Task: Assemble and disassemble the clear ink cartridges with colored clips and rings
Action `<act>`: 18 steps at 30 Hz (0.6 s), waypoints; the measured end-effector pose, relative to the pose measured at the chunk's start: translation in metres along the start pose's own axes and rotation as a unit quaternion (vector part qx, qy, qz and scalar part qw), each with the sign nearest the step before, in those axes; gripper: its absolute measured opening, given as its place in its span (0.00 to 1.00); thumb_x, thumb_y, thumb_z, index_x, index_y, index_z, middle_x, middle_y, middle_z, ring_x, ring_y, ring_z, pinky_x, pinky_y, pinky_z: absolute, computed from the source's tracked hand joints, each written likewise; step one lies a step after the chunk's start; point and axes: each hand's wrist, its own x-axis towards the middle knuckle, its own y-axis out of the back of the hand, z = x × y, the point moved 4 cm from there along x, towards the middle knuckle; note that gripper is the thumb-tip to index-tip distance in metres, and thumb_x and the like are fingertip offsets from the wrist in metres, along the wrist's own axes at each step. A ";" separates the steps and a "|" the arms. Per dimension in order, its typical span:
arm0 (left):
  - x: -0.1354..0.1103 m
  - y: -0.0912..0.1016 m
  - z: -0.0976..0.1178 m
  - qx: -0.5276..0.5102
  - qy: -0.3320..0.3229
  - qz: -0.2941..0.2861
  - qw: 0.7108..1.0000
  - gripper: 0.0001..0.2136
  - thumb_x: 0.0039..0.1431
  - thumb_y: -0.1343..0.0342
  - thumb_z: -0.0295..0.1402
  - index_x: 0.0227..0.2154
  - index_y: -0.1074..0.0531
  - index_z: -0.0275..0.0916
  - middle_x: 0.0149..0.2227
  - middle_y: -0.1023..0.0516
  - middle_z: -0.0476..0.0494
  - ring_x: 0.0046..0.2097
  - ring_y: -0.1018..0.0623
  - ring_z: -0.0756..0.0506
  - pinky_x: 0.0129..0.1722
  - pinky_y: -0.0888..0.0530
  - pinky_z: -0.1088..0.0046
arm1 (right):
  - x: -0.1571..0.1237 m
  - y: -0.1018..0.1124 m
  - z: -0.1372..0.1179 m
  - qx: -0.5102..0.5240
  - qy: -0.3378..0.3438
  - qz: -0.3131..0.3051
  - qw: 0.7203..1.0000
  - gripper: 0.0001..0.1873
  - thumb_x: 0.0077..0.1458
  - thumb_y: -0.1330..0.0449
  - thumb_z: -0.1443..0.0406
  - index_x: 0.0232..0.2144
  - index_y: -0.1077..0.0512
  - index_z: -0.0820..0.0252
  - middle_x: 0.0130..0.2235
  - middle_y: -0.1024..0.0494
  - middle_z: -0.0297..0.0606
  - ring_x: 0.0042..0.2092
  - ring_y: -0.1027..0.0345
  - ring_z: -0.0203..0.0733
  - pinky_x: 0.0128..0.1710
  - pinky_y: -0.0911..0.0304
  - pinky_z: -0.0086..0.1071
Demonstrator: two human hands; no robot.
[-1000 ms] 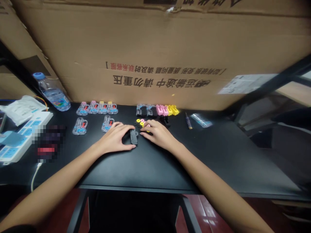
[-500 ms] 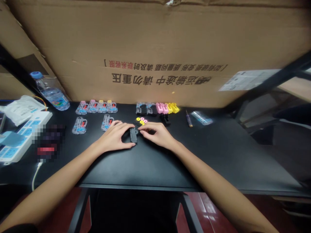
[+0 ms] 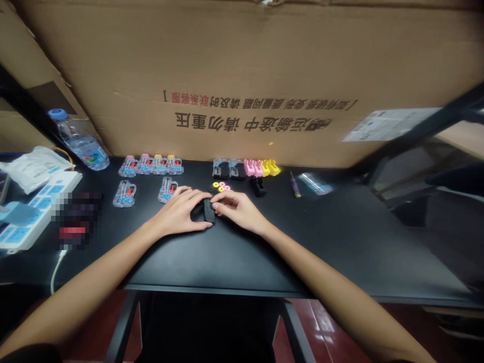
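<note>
My left hand [image 3: 183,210] grips a small black plastic casing [image 3: 209,212] at its two ends, between thumb and fingers, just above the black tabletop. My right hand [image 3: 242,212] is closed in a pinch at the casing's right side, its fingertips touching a small dark round part there. Those fingertips cover most of that part, so I cannot make out its kind. Just behind the hands lie several small rings, among them a yellow ring [image 3: 216,185] and a pink ring [image 3: 227,188]. A loose black plastic part [image 3: 258,186] sits behind my right hand.
Clear plastic assemblies [image 3: 124,194] stand at the left, with more along the back. Pink parts [image 3: 253,168] and yellow parts [image 3: 270,167] line the cardboard box [image 3: 242,60]. A screwdriver [image 3: 295,185] and a plastic bag [image 3: 315,184] lie right. Far left are a power strip [image 3: 41,206] and water bottle [image 3: 81,141].
My right hand has moved slightly left, bringing its fingertips from beside the black casing onto its right side. My left hand keeps its hold, and the casing has turned slightly.
</note>
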 end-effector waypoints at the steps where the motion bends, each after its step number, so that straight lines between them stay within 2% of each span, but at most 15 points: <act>1: 0.000 0.000 0.000 0.001 0.000 0.000 1.000 0.30 0.61 0.31 0.49 0.62 0.31 0.45 0.58 0.19 0.39 0.58 0.20 0.36 0.68 0.38 0.50 | 0.000 -0.001 0.000 0.002 -0.006 -0.003 1.000 0.16 0.60 0.32 0.51 0.41 0.20 0.56 0.34 0.19 0.37 0.35 0.23 0.42 0.39 0.24 0.39; 18: 0.000 -0.001 0.002 0.012 -0.007 0.002 1.000 0.29 0.61 0.31 0.49 0.60 0.31 0.44 0.58 0.19 0.38 0.58 0.20 0.35 0.69 0.38 0.50 | -0.002 -0.007 -0.002 0.055 -0.022 -0.001 0.998 0.18 0.59 0.30 0.51 0.41 0.24 0.57 0.30 0.22 0.33 0.31 0.24 0.39 0.36 0.25 0.35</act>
